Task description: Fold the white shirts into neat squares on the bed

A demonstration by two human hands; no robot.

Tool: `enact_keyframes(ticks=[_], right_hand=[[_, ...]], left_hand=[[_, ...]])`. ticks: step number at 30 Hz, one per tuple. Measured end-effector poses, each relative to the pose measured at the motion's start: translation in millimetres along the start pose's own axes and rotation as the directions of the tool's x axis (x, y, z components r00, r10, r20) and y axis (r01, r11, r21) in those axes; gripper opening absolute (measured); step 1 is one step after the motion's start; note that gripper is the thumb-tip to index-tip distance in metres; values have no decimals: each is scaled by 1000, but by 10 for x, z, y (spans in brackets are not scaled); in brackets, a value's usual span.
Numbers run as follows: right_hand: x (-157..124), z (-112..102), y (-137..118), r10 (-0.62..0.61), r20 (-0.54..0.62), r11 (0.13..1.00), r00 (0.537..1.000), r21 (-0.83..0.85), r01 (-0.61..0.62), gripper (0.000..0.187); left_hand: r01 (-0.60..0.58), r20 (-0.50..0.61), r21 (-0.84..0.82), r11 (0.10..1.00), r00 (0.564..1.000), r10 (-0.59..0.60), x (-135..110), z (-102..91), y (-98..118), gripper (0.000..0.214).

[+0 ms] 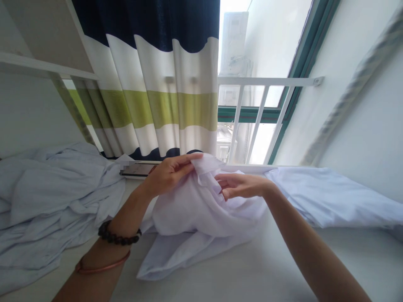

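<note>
Clock from view ctr. White cloth (189,209) at 6, bunched on white surface (283,268), lower flap toward 7. L hand (170,172) pinches its top edge betw thumb + fingers; prob why that bit stands up while the rest drapes under own wt. R hand (244,185) at the folds just right of it, fingers curled, thumb apart; can't tell if it grips. Prob there to steady loose fabric. Crumpled pile (53,197) at 8, flatter white piece (330,197) at 4, either side, likely so both hands get room. Box (140,168) near 9, by curtain (157,105).
</note>
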State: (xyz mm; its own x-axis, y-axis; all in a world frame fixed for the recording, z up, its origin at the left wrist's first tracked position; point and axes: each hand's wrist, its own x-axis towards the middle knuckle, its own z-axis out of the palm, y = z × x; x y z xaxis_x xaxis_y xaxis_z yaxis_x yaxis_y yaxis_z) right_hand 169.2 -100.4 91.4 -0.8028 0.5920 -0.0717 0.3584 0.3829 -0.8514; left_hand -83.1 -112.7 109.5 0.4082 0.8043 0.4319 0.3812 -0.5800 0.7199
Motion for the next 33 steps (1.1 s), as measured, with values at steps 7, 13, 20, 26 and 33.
enact_keyframes(ticks=[7, 13, 20, 26, 33], right_hand=[[65, 12, 9, -95, -208, 981, 974, -188, 55, 34], [-69, -48, -82, -54, -96, 995, 994, -89, 45, 22], [-137, -78, -117, 1, -322, 920, 947, 372, 125, 13], [-251, -323, 39, -32, -771, 999, 637, -27, 17, 29], [-395, -484, 64, -255, -947, 919, 195, -299, -255, 24]], left_hand=[[4, -105, 285, 959, 994, 27, 47, 24, -69, 35], [-2, -131, 524, 852, 988, 83, 99, 40, -282, 30], [70, 132, 246, 967, 986, -105, 76, -10, -501, 31], [268, -303, -99, 958, 909, -286, 166, -28, -555, 32], [291, -46, -338, 895, 945, -324, 85, -52, -76, 37]])
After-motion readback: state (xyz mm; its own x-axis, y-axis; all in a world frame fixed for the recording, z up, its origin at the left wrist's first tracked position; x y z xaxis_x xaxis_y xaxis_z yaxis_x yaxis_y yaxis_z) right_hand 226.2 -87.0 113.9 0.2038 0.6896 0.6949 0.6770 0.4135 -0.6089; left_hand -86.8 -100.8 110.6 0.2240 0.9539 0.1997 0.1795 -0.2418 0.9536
